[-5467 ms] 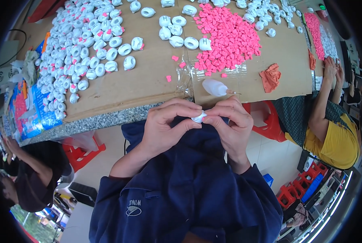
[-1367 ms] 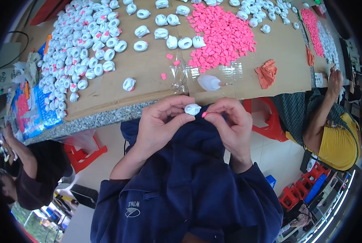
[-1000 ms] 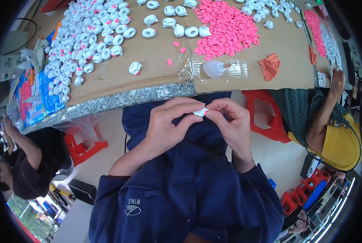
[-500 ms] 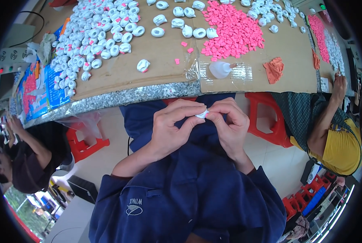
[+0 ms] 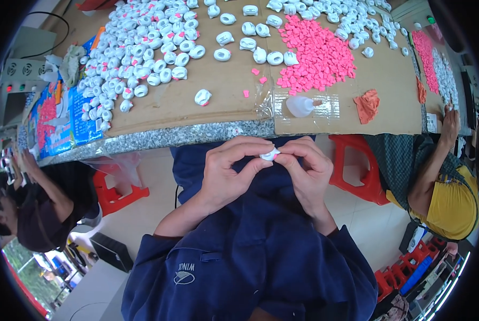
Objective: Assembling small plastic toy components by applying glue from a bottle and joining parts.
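Just in front of the table's near edge, my left hand [image 5: 223,170] pinches a small white rounded plastic part [image 5: 269,155] between thumb and forefinger. My right hand [image 5: 308,174] closes its thumb and forefinger at the part's right end, where a bit of a small pink piece [image 5: 276,155] shows; the fingertips hide most of it. On the table beyond, a similar white part with pink on it [image 5: 202,97] lies alone. A heap of loose pink pieces [image 5: 317,56] is farther right. White parts, many with pink bits, make a large pile [image 5: 143,45] at the left.
A translucent squeeze bottle [image 5: 300,106] lies beside a crumpled orange cloth [image 5: 367,106] on the cardboard [image 5: 336,124]. More white parts [image 5: 357,24] are spread at the back right. Red stools [image 5: 357,182] stand below the table. One person works at each side, the right one in yellow [image 5: 453,203].
The view has shifted, so the table sits slightly lower and farther right in the picture. Both hands keep hold at the white part, which shows a little more between the fingertips.
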Demonstrator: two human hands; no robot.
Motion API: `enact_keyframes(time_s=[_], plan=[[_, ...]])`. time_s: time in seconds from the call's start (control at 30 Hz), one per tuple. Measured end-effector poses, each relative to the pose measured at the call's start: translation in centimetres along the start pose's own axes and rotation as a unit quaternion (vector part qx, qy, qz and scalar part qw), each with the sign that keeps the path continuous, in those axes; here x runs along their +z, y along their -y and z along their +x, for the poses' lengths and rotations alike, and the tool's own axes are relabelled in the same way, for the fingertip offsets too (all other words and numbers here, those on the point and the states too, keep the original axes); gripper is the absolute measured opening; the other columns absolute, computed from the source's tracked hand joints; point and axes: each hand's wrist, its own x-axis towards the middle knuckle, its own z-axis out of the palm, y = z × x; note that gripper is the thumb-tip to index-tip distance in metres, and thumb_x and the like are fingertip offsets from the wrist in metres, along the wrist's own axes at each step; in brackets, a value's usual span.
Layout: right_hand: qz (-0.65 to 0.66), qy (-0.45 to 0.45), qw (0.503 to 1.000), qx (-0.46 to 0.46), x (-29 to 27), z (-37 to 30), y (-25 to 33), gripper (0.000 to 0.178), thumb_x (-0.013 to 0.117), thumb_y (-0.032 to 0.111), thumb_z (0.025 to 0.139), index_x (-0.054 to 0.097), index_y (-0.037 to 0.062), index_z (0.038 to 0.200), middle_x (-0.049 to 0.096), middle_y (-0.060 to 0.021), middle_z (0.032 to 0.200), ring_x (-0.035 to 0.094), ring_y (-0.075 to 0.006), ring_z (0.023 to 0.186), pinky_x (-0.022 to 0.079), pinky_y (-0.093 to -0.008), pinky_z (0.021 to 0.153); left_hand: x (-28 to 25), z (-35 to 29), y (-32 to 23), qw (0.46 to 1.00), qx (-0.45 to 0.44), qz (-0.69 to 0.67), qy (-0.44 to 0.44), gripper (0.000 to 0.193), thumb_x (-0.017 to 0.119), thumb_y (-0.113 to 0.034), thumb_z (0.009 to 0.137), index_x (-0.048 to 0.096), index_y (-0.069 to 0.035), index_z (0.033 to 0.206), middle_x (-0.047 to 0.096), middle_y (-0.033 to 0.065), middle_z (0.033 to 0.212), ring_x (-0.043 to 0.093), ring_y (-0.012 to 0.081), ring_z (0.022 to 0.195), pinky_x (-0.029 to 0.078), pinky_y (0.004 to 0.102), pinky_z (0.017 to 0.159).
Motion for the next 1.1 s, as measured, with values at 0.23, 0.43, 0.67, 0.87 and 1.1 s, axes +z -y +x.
enact_keyframes(time_s=[0.23,0.43,0.67,0.87,1.1], plan=[[-0.081,-0.154,0.984,-0.048,-2.0,1.0,-1.9,0.025,0.068,-0.005,0.071,0.056,0.0005,0.093,0.053,-0.0039,0.090,0.046,-0.0092,0.073,0.037,-0.0209,0.065,-4.2,3.9,1.2,0.894,0.164,0.378,-0.178,0.020,0.066,0.005,0.069,0.064,-0.002,0.088,0.063,0.0092,0.092,0.056,0.0258,0.088,0.044,0.0338,0.079],[-0.175,-0.157,0.971,-0.047,-1.2,3.4,-0.9,0.039,0.077,0.008,0.065,0.055,0.0033,0.097,0.056,-0.0047,0.098,0.045,-0.0106,0.076,0.035,-0.0222,0.063,-7.5,6.8,2.8,0.847,0.198,0.453,-0.195,0.022,0.067,0.003,0.068,0.065,-0.003,0.089,0.061,0.0080,0.092,0.053,0.0256,0.091,0.043,0.0341,0.079],[-0.243,-0.106,0.963,-0.051,-1.1,4.5,-0.5,0.040,0.077,0.009,0.065,0.057,0.0006,0.098,0.058,-0.0073,0.101,0.052,-0.0156,0.085,0.041,-0.0255,0.071,-8.0,9.7,1.5,0.819,0.205,0.507,-0.175,0.028,0.070,-0.006,0.067,0.064,-0.006,0.095,0.060,0.0053,0.096,0.049,0.0254,0.094,0.040,0.0361,0.080],[-0.271,-0.092,0.953,-0.102,-1.4,4.6,-0.9,0.033,0.070,0.001,0.071,0.057,-0.0008,0.101,0.059,-0.0091,0.101,0.056,-0.0191,0.093,0.044,-0.0287,0.080,-4.9,10.9,1.6,0.809,0.200,0.538,-0.122,0.029,0.068,-0.014,0.069,0.062,-0.005,0.096,0.058,0.0046,0.101,0.047,0.0264,0.098,0.036,0.0378,0.077],[-0.143,-0.150,0.977,-0.052,-1.8,3.9,-2.0,0.029,0.064,-0.003,0.072,0.057,0.0000,0.100,0.061,-0.0119,0.097,0.059,-0.0219,0.089,0.045,-0.0292,0.076,-4.9,10.7,1.6,0.803,0.132,0.559,-0.159,0.031,0.068,-0.012,0.070,0.060,-0.008,0.100,0.058,0.0041,0.104,0.047,0.0255,0.101,0.034,0.0395,0.081]])
